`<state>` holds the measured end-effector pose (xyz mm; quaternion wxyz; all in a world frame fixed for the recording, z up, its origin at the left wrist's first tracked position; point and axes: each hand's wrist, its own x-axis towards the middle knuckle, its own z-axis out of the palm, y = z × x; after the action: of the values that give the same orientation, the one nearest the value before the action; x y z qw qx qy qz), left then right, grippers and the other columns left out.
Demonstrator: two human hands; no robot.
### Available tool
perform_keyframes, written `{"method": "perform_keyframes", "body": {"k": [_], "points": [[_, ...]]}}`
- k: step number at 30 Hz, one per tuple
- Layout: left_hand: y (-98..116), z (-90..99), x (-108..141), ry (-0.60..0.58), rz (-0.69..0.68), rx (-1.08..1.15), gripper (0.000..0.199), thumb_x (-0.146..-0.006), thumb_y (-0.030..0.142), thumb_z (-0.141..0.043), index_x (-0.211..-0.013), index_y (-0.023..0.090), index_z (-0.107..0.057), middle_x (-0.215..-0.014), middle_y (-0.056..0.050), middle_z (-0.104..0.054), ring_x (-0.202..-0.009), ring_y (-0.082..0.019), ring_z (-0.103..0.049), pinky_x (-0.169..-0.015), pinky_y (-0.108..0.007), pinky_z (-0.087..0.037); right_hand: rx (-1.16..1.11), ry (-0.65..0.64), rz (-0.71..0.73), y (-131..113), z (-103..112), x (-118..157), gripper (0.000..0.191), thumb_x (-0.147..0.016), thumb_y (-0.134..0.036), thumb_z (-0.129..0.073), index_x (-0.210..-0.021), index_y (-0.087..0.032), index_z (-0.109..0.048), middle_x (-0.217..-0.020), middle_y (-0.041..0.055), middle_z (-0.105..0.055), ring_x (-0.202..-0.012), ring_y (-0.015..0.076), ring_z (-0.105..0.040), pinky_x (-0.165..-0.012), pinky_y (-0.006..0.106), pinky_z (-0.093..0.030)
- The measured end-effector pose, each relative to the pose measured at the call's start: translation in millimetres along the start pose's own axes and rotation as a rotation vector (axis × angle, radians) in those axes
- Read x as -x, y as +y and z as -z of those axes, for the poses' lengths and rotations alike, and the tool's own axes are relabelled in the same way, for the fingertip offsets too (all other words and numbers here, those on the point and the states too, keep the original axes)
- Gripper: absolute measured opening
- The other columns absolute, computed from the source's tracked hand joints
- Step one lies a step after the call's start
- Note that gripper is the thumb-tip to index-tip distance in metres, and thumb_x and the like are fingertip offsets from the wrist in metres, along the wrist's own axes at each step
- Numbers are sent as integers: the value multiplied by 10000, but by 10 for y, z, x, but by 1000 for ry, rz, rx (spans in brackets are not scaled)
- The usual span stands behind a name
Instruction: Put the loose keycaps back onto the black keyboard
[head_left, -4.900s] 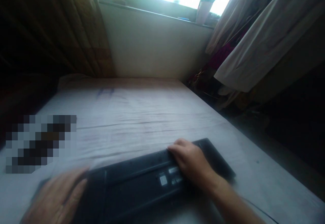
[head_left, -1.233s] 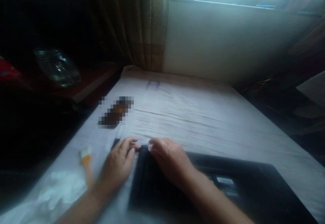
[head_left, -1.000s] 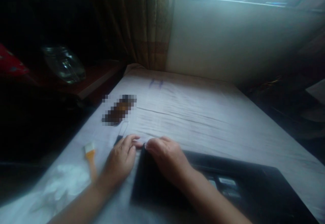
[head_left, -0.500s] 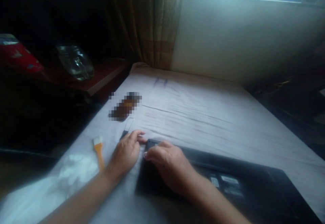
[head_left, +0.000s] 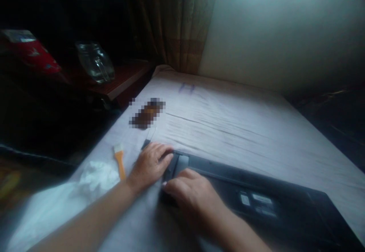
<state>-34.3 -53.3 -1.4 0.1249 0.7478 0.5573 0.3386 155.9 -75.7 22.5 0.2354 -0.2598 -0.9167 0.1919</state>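
A black keyboard [head_left: 296,210] lies with its underside up, white labels [head_left: 262,198] near its middle. My left hand [head_left: 152,162] is at its far left corner, thumb and fingers closed on the edge. My right hand [head_left: 196,195] is curled over the left end, thumb tip at the side edge; what is under its fingers is hidden. Between the hands a grey strip [head_left: 183,161] shows on the underside. Just beyond my left hand lies a dark-handled tool with a thin wire loop [head_left: 146,143], partly covered by the hand.
A brush with an orange handle [head_left: 121,164] and a crumpled white cloth [head_left: 97,177] lie left of my left forearm. A pixelated brown object [head_left: 146,114] rests farther back on the pale sheet [head_left: 228,111]. A glass jug [head_left: 97,63] stands on a wooden table [head_left: 125,78].
My left hand has moved onto the keyboard's corner, its fingers drawn closer together. My right hand has shifted nearer along the left end, uncovering the grey strip. The view has tilted slightly down.
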Motion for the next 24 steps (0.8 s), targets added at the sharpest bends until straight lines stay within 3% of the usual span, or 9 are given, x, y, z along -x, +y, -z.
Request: {"method": "perform_keyframes", "body": {"k": [7,14,19,24], "points": [[-15,-17,6,-11,-69,-21,235,-963,288,-495,-1133,230,-646,-1040,-30,-725,-1011,-199,-622,-939,-381,-497,-81,31,112,-84,45,77,168,-937,-94,-486,-945,-202,-614,-766,-9,-707,-738,145,-591,-714,256,-445],[-38,-25,1,-8,-85,-36,237,-963,304,-500,-1126,230,-654,-1041,-32,-727,-1006,-201,-624,-928,-378,-502,-118,67,101,-82,170,251,174,-932,-89,-524,-1020,-217,-602,-860,-12,-736,-804,120,-637,-765,242,-452],[-46,-29,3,-5,-93,-49,239,-963,305,-501,-1122,217,-657,-1042,-36,-723,-1012,-199,-623,-925,-370,-504,-78,61,38,2,298,464,117,-929,-128,-545,-968,-224,-600,-820,-6,-728,-774,131,-643,-761,252,-472],[-47,-21,-4,-2,-104,-63,245,-967,308,-485,-1121,228,-657,-1036,-34,-721,-998,-202,-628,-907,-373,-509,40,280,-105,75,462,549,198,-947,-82,-474,-984,-216,-615,-828,16,-714,-721,128,-636,-674,226,-498]]}}
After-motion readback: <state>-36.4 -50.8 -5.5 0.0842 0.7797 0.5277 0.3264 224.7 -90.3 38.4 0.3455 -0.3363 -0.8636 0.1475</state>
